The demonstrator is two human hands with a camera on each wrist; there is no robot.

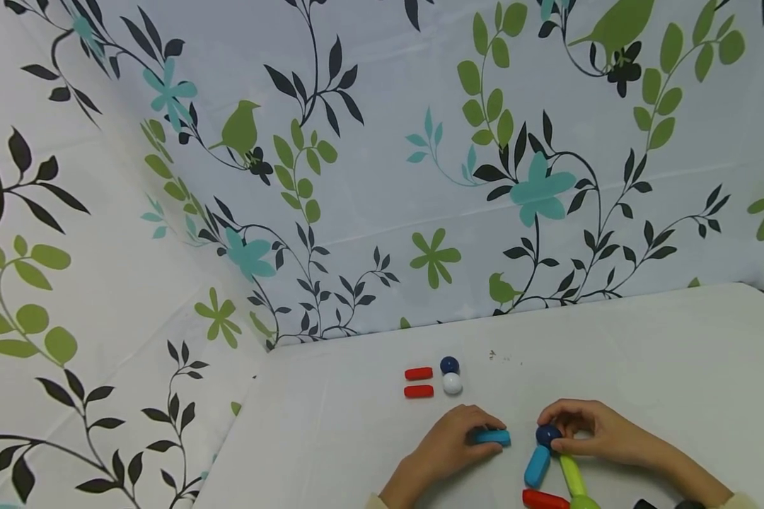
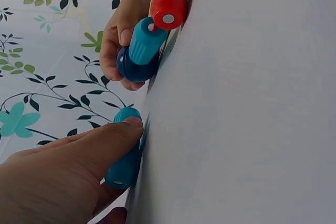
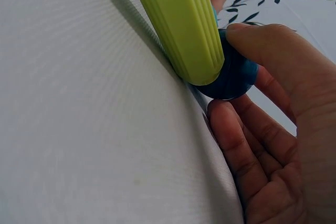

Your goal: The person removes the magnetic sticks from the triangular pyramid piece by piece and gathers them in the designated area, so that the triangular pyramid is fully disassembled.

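- The right hand pinches a dark blue ball between thumb and fingers.
- The left hand pinches a light blue stick, which lies sideways, its thumb laid along the near side; this stick is apart from the ball.
- A second blue stick meets the dark blue ball at one end and points toward the near edge of the view.
- A yellow-green stick also meets this ball, and its other end is at a green ball, which the lower edge cuts.
- A red stick lies beside the green ball, near the lower end of the second blue stick.
- Farther on the white table, two red bars lie parallel, and at their right another navy ball stands just behind a white ball.
- Behind the table hangs a leaf-patterned cloth.
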